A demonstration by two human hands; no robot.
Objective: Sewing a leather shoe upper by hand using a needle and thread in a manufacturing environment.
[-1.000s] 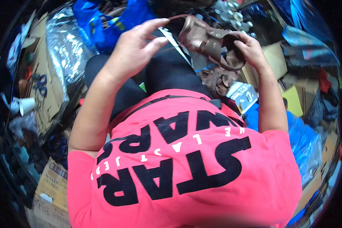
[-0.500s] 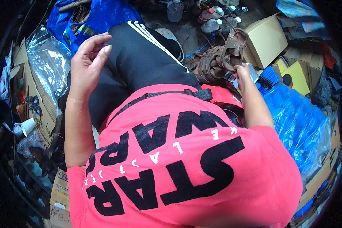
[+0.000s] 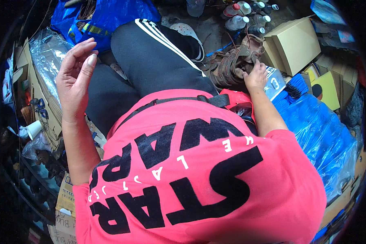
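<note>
My left hand (image 3: 77, 75) is raised above my left thigh, holding nothing, its fingers slightly bent and the thumb apart. On my right, my right hand (image 3: 256, 75) reaches over the near edge of a pair of worn brown boots (image 3: 225, 67) with loose laces. Its fingers are spread and look open at the boot's upper; whether they touch the leather is hard to tell. A clear plastic tub (image 3: 275, 83) lies beside that hand, with a blue-bristled brush (image 3: 295, 86) behind it. Close to my right wrist is a red bag (image 3: 239, 99).
Several plastic bottles (image 3: 236, 23) stand beyond the boots. A cardboard box (image 3: 293, 44) is at the right, above a blue plastic-wrapped bundle (image 3: 319, 134). To the left lie a blue bag (image 3: 122, 18), clear plastic sheeting (image 3: 49, 53), flattened cardboard (image 3: 42, 97) and a white cup (image 3: 33, 129).
My right hand has loosened from the boot's edge, its fingers spreading. My left hand has shifted left and a little lower. The view has shifted slightly.
</note>
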